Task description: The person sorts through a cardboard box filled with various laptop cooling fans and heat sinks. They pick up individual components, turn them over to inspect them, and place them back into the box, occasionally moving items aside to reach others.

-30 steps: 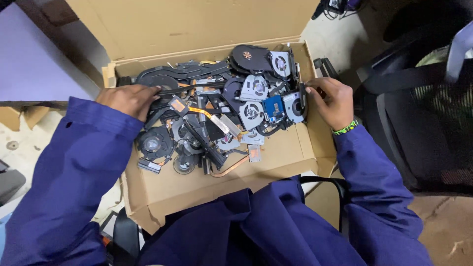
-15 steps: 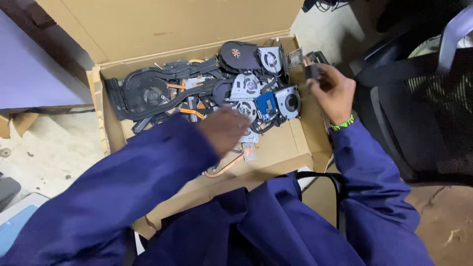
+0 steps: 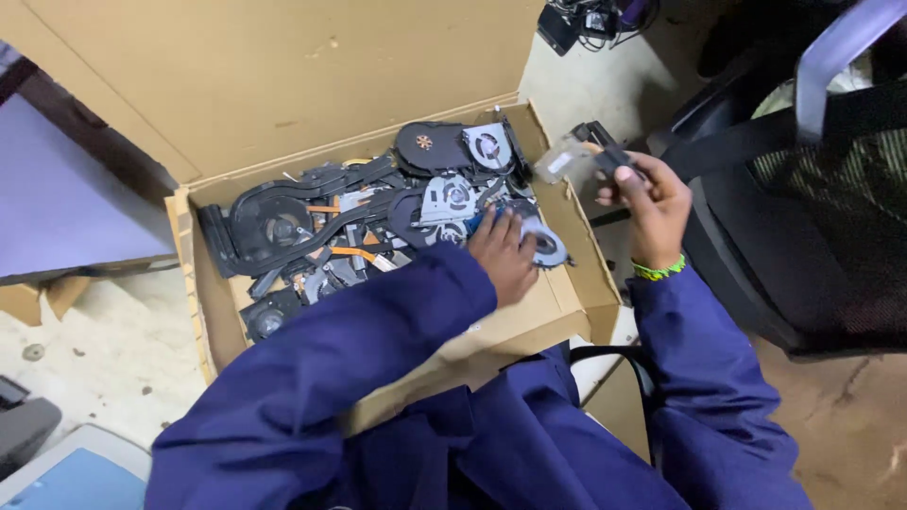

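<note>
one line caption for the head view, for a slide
Left hand reaches into a cardboard box of cooling fans; right hand holds a small part beside it.

Left hand (image 3: 504, 257) on cooling fans (image 3: 453, 196) in cardboard box (image 3: 557, 312), right hand (image 3: 652, 203) gripping small dark part (image 3: 605, 151)

A black office chair (image 3: 803, 217) with a mesh back stands at the right, a pale strap (image 3: 836, 57) over its top; a tangle of cables (image 3: 595, 19) lies on the floor beyond the box; a purple panel (image 3: 66, 203) sits at the left; cardboard scraps (image 3: 33, 300) lie on the dusty floor (image 3: 104, 349); a blue-faced device (image 3: 80, 477) shows at the bottom left corner.
</note>
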